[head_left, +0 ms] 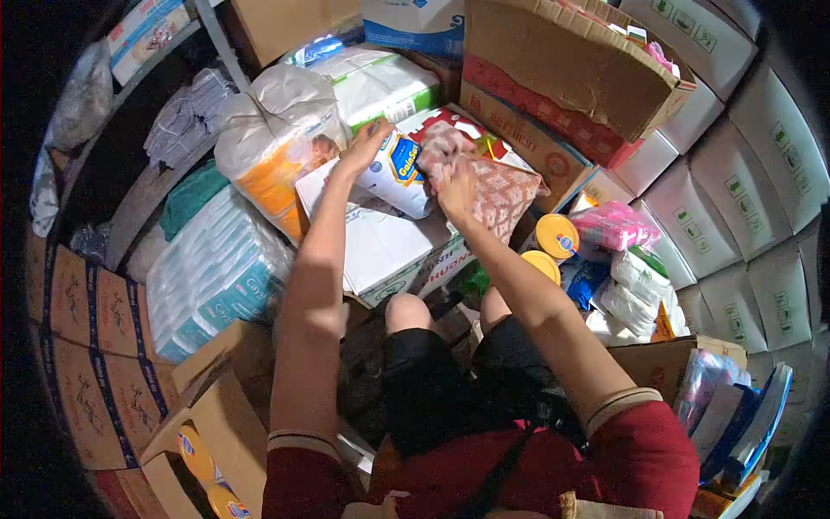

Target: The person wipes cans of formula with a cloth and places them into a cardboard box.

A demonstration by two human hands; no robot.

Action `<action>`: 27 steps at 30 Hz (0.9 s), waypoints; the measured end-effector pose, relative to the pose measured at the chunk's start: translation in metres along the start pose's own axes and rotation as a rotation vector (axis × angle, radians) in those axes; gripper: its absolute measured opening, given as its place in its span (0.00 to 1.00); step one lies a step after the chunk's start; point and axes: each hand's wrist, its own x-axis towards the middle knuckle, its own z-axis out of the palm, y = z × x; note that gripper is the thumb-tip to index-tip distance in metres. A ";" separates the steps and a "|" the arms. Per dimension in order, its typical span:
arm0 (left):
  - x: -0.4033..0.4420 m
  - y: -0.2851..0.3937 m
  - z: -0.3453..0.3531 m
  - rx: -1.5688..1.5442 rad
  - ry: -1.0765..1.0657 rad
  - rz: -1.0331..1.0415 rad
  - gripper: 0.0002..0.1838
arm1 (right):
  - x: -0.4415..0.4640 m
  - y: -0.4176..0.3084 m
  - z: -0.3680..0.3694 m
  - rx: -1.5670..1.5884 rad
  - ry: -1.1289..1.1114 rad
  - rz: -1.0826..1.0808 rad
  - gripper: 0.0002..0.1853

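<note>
A white and blue can [386,186] with yellow lettering lies tilted over a white carton [393,251]. My left hand [367,149] is closed around the can's far left end. Just right of the can, my right hand [456,186] grips a pinkish patterned cloth [506,192], its fingers pressed into a bunched part near the can. The rest of the cloth spreads to the right over the carton's contents or top; what lies beneath is hidden.
Yellow-lidded cans [556,236] and bagged goods [629,298] stand at right. Stacked white boxes [735,186] form the right wall. Tissue packs [216,272] and a plastic-wrapped orange pack [285,177] sit at left. An open carton [220,406] is near my left elbow.
</note>
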 end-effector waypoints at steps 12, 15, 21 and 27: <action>-0.072 0.038 0.004 0.436 -0.010 0.272 0.41 | 0.081 -0.066 -0.024 1.096 -0.821 0.508 0.34; -0.083 0.049 0.006 0.381 -0.032 0.401 0.37 | 0.101 -0.013 0.019 1.106 -1.033 0.546 0.32; -0.088 0.066 0.029 0.410 0.022 0.639 0.33 | 0.065 0.022 -0.003 0.983 -0.970 0.680 0.33; -0.092 0.089 0.048 0.510 0.030 0.462 0.34 | 0.030 0.026 -0.040 1.063 -0.766 0.792 0.30</action>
